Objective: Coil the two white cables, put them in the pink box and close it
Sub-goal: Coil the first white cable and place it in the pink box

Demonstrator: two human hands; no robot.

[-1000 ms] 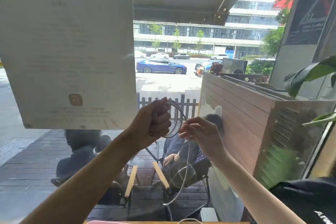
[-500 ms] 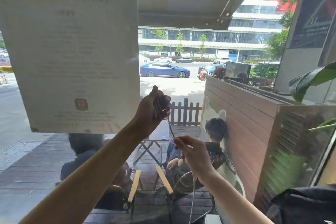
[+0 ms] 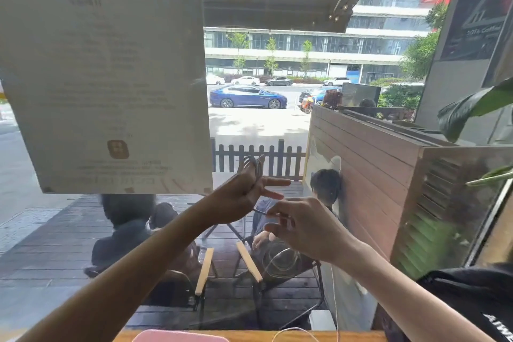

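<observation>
My left hand [image 3: 245, 191] is raised in front of the window with several loops of a white cable [image 3: 256, 169] wound around it; two fingers stick out to the right. My right hand [image 3: 305, 226] is just below and to the right of it and pinches the same cable's loose run, which leads from the coil. The rest of the cable hangs down past my right wrist as a thin strand [image 3: 334, 297] to the table edge, where a loop [image 3: 294, 332] lies. The top of the pink box [image 3: 180, 336] shows at the bottom edge.
A wooden table edge [image 3: 355, 335] runs along the bottom. Directly ahead is a glass window with a large paper notice [image 3: 105, 72] stuck on its left half. Outside, people sit on chairs on a terrace. A leafy plant [image 3: 472, 111] stands at the right.
My left hand dropped and turned, with two fingers now stretched out and the loops around it. My right hand moved slightly right and up, still on the cable.
</observation>
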